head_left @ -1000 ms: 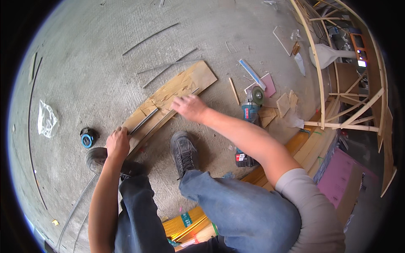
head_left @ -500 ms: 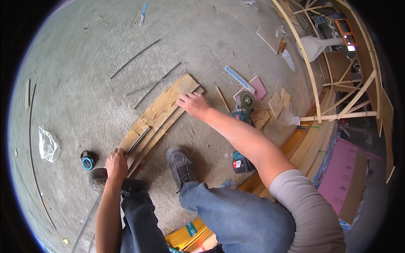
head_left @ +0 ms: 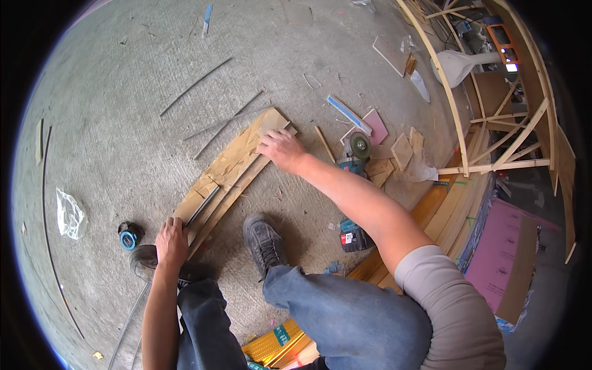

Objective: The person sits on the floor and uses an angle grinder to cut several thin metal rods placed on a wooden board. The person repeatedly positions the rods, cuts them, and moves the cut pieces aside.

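A long pale wooden board (head_left: 230,165) lies diagonally on the concrete floor, with splintered veneer, a narrower strip along its right edge and a thin metal rod (head_left: 204,205) on it. My left hand (head_left: 172,240) is closed on the board's near end, beside the rod, over my left shoe. My right hand (head_left: 281,150) has its fingers curled over the strip near the far end. An angle grinder (head_left: 353,161) lies right of the board, partly hidden behind my right forearm. A black and blue tape measure (head_left: 128,235) sits left of my left hand.
Loose rods (head_left: 196,86) and a plastic bag (head_left: 70,213) lie on the floor. Offcuts (head_left: 401,152) lie beside the grinder. A curved timber frame (head_left: 521,132) stands at right, above stacked planks (head_left: 453,216) and pink sheets (head_left: 496,253). My legs (head_left: 345,311) occupy the lower middle.
My right hand has moved up along the board toward its far end, and the strip's edge shows more there. The whole view has shifted, mostly lower in the upper middle.
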`<state>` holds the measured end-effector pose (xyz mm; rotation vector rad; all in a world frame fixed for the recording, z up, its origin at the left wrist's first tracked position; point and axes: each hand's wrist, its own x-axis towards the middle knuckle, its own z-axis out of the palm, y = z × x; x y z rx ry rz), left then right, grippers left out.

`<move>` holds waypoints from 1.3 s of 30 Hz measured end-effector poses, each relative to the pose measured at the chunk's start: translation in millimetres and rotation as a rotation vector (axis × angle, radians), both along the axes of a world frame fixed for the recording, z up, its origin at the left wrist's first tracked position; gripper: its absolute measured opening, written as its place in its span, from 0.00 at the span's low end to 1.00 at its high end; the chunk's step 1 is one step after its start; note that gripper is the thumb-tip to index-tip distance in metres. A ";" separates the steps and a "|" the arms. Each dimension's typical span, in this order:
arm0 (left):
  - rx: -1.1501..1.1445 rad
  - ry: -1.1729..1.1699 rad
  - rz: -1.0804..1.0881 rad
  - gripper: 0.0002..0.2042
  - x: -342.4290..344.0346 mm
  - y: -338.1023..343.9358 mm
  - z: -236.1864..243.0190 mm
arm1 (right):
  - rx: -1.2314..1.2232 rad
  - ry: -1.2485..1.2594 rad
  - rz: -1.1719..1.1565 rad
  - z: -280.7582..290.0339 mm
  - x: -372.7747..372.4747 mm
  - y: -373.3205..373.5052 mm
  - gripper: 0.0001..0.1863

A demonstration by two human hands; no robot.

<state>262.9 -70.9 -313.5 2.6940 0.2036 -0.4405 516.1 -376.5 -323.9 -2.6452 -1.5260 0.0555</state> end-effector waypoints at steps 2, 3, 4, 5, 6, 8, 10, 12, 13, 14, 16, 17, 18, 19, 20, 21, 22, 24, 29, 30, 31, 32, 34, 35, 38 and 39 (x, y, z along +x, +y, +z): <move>-0.003 0.000 -0.002 0.09 0.2 -0.1 -0.5 | 0.009 0.019 0.022 1.1 3.5 0.1 0.07; -0.005 -0.001 -0.004 0.09 0.4 -0.5 -0.9 | 0.007 0.035 0.028 2.1 5.9 -1.2 0.07; -0.006 0.001 -0.002 0.09 -0.4 0.0 -1.6 | 0.004 0.051 0.037 3.0 7.5 -0.8 0.07; -0.006 0.002 0.000 0.10 -1.2 0.6 -2.4 | 0.001 0.057 0.037 3.3 7.9 0.4 0.07; -0.006 0.004 0.002 0.10 -1.8 0.9 -2.9 | -0.001 0.064 0.038 3.4 8.0 1.8 0.07; -0.005 0.006 0.009 0.10 -3.0 1.9 -2.7 | 0.015 0.069 0.036 0.8 9.1 3.0 0.07; 0.000 0.010 0.014 0.10 -5.0 3.3 -0.9 | 0.057 0.075 0.034 -3.5 7.2 5.4 0.07; 0.003 0.015 0.012 0.10 -2.1 0.6 -0.9 | 0.051 0.050 0.022 -6.0 8.4 2.9 0.07; 0.006 0.003 0.006 0.10 -1.8 -1.6 -1.8 | 0.046 0.037 0.014 -6.2 8.3 -0.9 0.06; 0.012 -0.010 0.003 0.10 -1.8 -2.5 -1.7 | 0.026 0.086 0.003 -4.2 8.2 -1.2 0.07; 0.032 -0.004 -0.008 0.10 -1.8 -3.0 -0.1 | 0.012 0.106 -0.002 -3.4 7.0 0.4 0.07; 0.037 0.004 -0.013 0.11 -2.1 -2.9 1.9 | 0.003 0.113 -0.005 -3.8 6.9 1.3 0.07; 0.042 0.013 -0.019 0.11 -2.4 -2.3 4.5 | 0.006 0.115 -0.010 -4.7 6.6 2.6 0.07; 0.045 0.020 -0.027 0.11 -2.1 -2.4 5.8 | 0.006 0.117 -0.017 -4.9 6.4 2.7 0.07; 0.050 0.025 -0.035 0.11 -1.9 -2.5 4.9 | 0.007 0.118 -0.025 -5.1 6.0 2.4 0.07; 0.055 0.029 -0.045 0.11 -1.8 -2.3 3.0 | 0.005 0.111 -0.025 -5.0 5.6 1.3 0.07; 0.062 0.034 -0.051 0.12 -2.3 -1.3 1.6 | 0.005 0.105 -0.024 -4.9 5.8 1.6 0.08; 0.057 0.034 -0.046 0.12 -4.3 0.4 -2.8 | 0.016 0.099 -0.019 -5.2 6.3 2.6 0.07; 0.051 0.051 -0.036 0.12 -4.8 -0.5 -1.7 | 0.015 0.127 -0.031 -3.8 6.2 2.6 0.07; 0.056 0.065 -0.033 0.12 -4.8 -0.5 -0.4 | 0.024 0.126 -0.030 -3.3 5.5 3.0 0.07; 0.061 0.077 -0.029 0.12 -4.4 -0.6 0.5 | 0.034 0.123 -0.029 -3.6 6.1 2.7 0.07; 0.074 0.062 -0.038 0.12 -5.1 -0.2 -0.8 | 0.043 0.120 -0.027 -4.0 6.3 2.6 0.06; 0.100 0.032 -0.055 0.10 -6.1 0.3 -2.5 | 0.049 0.125 -0.036 -4.6 5.9 2.4 0.06; 0.092 0.045 -0.050 0.10 -5.8 -0.1 -1.3 | 0.051 0.128 -0.041 -4.8 5.6 2.3 0.06; 0.060 0.069 -0.029 0.12 -4.1 -0.1 4.2 | 0.050 0.111 -0.036 -3.8 5.3 1.4 0.06; 0.042 0.070 -0.019 0.12 -4.0 0.2 5.0 | 0.040 0.124 -0.041 -3.0 5.6 0.7 0.06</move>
